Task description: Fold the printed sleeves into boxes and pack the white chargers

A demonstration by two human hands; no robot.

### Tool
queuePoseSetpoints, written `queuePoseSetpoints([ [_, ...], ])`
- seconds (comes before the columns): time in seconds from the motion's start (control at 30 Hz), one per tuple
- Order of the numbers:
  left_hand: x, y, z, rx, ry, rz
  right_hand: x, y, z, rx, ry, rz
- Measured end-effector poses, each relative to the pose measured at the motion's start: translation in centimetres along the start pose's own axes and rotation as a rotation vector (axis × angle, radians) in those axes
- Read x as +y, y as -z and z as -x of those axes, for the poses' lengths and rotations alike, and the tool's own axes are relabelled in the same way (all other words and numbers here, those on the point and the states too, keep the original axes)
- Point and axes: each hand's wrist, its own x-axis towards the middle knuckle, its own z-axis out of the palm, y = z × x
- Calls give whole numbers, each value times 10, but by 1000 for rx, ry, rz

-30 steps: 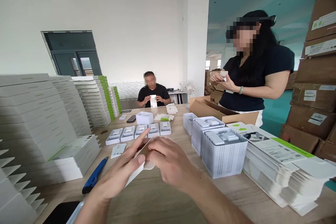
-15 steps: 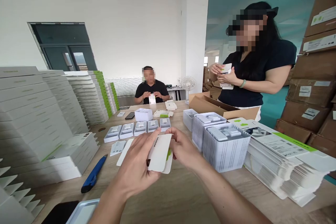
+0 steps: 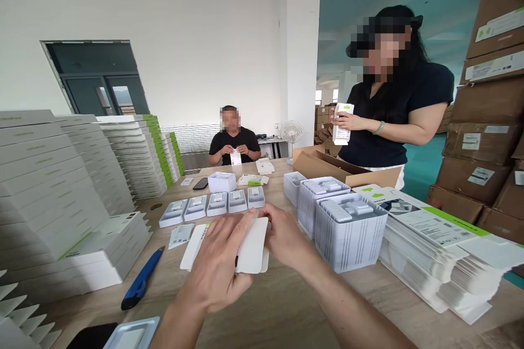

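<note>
A white folding carton (image 3: 252, 245) with loose flaps is between my hands, above the middle of the table. My left hand (image 3: 219, 262) lies across its top, thumb below and fingers stretched over it, gripping it. My right hand (image 3: 286, 234) pinches the carton's far right edge with bent fingers; the fingertips are partly hidden behind the flap. Part of the white card sticks out to the left, beyond my left hand. Just past it lie some printed leaflets (image 3: 180, 235) and a row of shallow white trays (image 3: 216, 203) holding small devices.
A blue box cutter (image 3: 142, 279) lies left of my forearm. Stacked white boxes (image 3: 53, 174) rise at left. Nested trays (image 3: 350, 237) and flattened cartons (image 3: 434, 262) stand at right. Beyond an open cardboard box (image 3: 347, 170), a person (image 3: 388, 103) holds a carton; another person (image 3: 234, 142) sits opposite.
My left hand has slid a little further over the carton, and its printed lettering is now covered. The standing person has lowered one hand and now holds a carton upright.
</note>
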Motion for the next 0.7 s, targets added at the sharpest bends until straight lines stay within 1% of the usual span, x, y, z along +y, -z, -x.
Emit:
queuePoseSetpoints([
  [0.1,0,1,-1,-8,-2,-41,3,-2,-2,3,6,25],
  [0.27,2,0,-2,0,8,-74,9,-2,-6,1,-31,-55],
  [0.37,4,-3,-3,1,27,-75,9,-2,-6,-15,-43,-87],
  [0.4,4,-4,-3,3,37,-74,8,-2,-5,-44,-35,-120],
  [0.5,2,-2,-2,30,76,-53,4,-2,-3,-184,8,-270],
  [0.57,-2,3,2,53,122,7,1,1,-1,-248,28,-316],
  [0.6,-4,7,3,57,167,69,0,4,-1,-264,40,-317],
  [0.67,-7,17,7,43,294,257,0,11,0,-300,84,-329],
  [0.7,-8,22,8,38,356,359,-1,13,0,-341,116,-349],
])
